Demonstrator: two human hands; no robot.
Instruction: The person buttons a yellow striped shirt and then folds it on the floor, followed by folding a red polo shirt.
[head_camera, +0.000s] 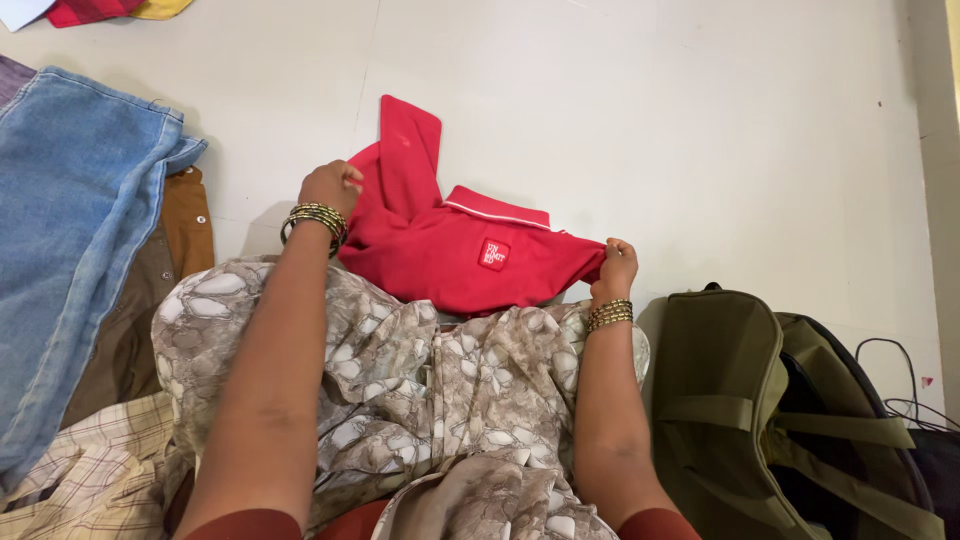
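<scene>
I see one red polo shirt (450, 250) at frame centre, folded, with a small square red-and-white label on its front. My left hand (330, 187) pinches its left edge; my right hand (615, 265) grips its right edge. One patterned garment (400, 380) lies below, one jeans (70, 260) at left, one olive bag (740, 400) lower right.

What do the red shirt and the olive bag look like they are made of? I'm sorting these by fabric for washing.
The red shirt, gripped by the left hand and right hand, looks like soft matte knit, probably cotton: it folds limply and has a ribbed collar. The olive bag seems a stiffer woven canvas or nylon, judging by its smooth panels and webbing straps.
</scene>
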